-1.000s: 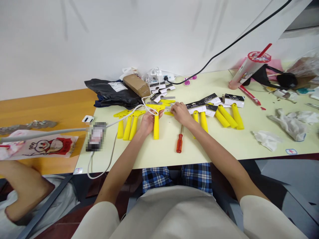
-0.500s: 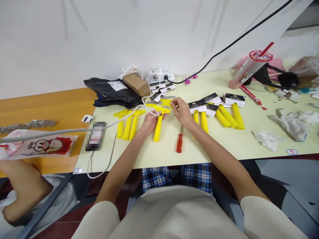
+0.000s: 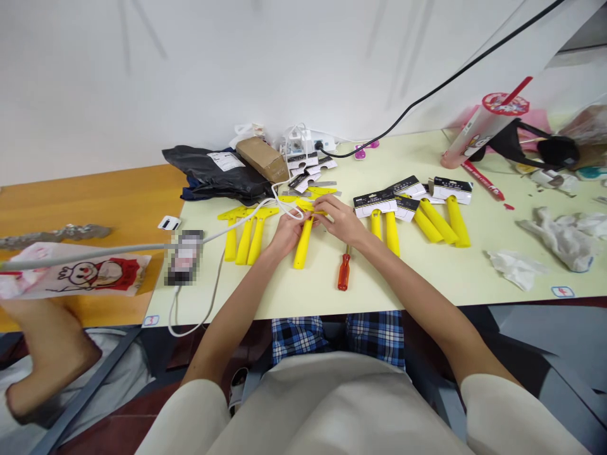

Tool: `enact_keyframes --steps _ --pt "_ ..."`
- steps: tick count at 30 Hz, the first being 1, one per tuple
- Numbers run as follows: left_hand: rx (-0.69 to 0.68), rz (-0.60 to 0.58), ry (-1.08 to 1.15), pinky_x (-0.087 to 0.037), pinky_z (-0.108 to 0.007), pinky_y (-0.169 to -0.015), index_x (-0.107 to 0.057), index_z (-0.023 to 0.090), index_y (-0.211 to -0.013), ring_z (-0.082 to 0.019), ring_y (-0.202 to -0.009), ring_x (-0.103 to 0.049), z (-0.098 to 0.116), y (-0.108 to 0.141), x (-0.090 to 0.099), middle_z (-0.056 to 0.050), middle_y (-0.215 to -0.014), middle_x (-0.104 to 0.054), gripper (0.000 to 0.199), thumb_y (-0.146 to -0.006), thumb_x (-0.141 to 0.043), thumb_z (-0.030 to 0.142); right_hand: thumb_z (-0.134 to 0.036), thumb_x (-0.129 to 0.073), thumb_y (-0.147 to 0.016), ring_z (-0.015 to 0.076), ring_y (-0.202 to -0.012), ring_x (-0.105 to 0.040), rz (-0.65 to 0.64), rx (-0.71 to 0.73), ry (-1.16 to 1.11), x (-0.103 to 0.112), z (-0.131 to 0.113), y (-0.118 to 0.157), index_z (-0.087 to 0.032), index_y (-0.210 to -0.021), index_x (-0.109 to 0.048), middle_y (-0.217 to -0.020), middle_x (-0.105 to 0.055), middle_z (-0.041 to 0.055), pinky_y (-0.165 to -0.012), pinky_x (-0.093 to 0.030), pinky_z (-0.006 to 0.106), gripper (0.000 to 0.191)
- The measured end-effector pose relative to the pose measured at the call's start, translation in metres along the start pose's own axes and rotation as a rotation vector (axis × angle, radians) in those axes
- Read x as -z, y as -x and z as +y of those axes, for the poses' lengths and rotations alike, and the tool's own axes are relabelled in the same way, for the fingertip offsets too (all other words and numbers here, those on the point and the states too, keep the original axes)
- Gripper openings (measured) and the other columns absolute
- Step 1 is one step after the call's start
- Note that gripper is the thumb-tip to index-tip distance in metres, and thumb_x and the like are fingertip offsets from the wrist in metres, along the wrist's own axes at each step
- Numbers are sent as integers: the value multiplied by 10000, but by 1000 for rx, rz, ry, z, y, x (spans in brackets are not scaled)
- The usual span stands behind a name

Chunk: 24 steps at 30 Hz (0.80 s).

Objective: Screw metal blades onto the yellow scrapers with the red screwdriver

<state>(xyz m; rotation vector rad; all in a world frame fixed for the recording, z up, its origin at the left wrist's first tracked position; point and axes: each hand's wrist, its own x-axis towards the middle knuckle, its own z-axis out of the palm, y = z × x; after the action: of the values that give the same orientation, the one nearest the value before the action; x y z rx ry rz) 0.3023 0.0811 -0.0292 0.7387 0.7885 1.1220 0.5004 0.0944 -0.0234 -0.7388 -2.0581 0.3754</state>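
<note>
My left hand [image 3: 286, 232] is closed on a yellow scraper [image 3: 303, 245], whose handle points toward me. Fingers of my right hand [image 3: 340, 218] are closed on the head of the same scraper; what lies under the fingertips is hidden. Just below my right wrist lies a red-handled screwdriver [image 3: 344, 273], its shaft partly covered. Several yellow scrapers [image 3: 243, 237] rest to the left of my left hand. Right of my right hand are several yellow handles [image 3: 392, 232] with black-and-white cards [image 3: 375, 202] at their heads. Loose metal blades [image 3: 324, 184] lie beyond my hands.
A white cable [image 3: 237, 222] crosses the scrapers to a phone [image 3: 186, 256]. At the back sit a black plastic bag [image 3: 215, 175], a cardboard box [image 3: 262, 159] and a power strip [image 3: 308, 143]. A tall cup [image 3: 484, 129] and crumpled tissues [image 3: 515, 268] stand right. Another person's arm [image 3: 52, 354] is at left.
My right hand has moved left and slightly down onto the scraper's head, where its fingers now meet my left hand. The left hand keeps its hold.
</note>
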Motion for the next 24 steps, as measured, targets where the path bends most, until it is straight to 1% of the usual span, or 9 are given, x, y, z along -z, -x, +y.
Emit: enact_keyframes --steps 2,4,6,8,10,12,15,19,24 --pt "-8 4 13 -613 -429 -1139 -720 165 -970 -280 -1214 -784 0 -1 1 -91 -1104 -825 316 -766 -953 226 -293 -553 -1144 278 -1204 -721 -12 32 -19 -2 2 1 -231 -1185 -706 -1284 -719 169 -1057 -614 457 169" --pt "-17 -7 23 -608 -419 -1139 -727 164 -990 -273 -1215 -780 0 -1 1 -90 -1121 -822 320 -770 -948 234 -312 -565 -1145 285 -1249 -710 -31 22 -11 -2 2 2 -228 -1187 -731 -1322 -715 174 -1085 -612 476 190" --pt "-23 -14 18 -609 -416 -1132 -735 168 -1013 -272 -1221 -774 0 -1 2 -93 -1146 -823 319 -782 -938 253 -318 -553 -1148 300 -1317 -683 -58 -17 15 -2 2 2 -233 -1206 -757 -1375 -706 177 -1124 -595 510 229" --pt "-21 -10 8 -613 -419 -1124 -746 172 -1042 -277 -1229 -771 0 0 2 -99 -1166 -825 319 -795 -925 266 -310 -527 -1150 314 -1366 -657 -85 -65 37 -1 1 3 -243 -1265 -772 -1426 -689 181 -1150 -578 539 280" --pt "-15 -7 13 -616 -426 -1123 -755 172 -1065 -283 -1235 -772 1 0 2 -103 -1168 -826 322 -801 -918 259 -299 -499 -1151 317 -1375 -651 -106 -108 42 0 1 3 -246 -1334 -771 -1444 -679 186 -1154 -574 545 332" --pt "-14 -17 30 -615 -433 -1133 -758 169 -1065 -286 -1241 -771 1 1 1 -104 -1168 -825 317 -802 -920 240 -295 -483 -1153 308 -1338 -675 -111 -128 30 1 1 2 -236 -1350 -776 -1411 -695 185 -1143 -581 523 357" --pt "-17 -19 46 -612 -444 -1147 -748 169 -1031 -281 -1243 -772 2 1 1 -95 -1167 -824 296 -801 -928 219 -302 -520 -1141 293 -1285 -714 -71 -141 -5 2 1 1 -223 -1313 -788 -1350 -747 168 -1141 -586 487 329" --pt "0 2 46 -615 -450 -1146 -729 177 -981 -276 -1225 -782 2 2 1 -89 -1157 -827 280 -799 -934 230 -318 -609 -1094 292 -1262 -743 4 -185 -45 3 0 0 -242 -1262 -786 -1331 -788 136 -1143 -589 495 255" --pt "15 -10 31 -617 -456 -1140 -740 173 -1009 -290 -1213 -792 3 2 0 -103 -1143 -833 318 -786 -952 254 -328 -625 -1086 291 -1267 -747 52 -187 -28 3 0 0 -247 -1223 -793 -1346 -793 136 -1141 -589 499 231"
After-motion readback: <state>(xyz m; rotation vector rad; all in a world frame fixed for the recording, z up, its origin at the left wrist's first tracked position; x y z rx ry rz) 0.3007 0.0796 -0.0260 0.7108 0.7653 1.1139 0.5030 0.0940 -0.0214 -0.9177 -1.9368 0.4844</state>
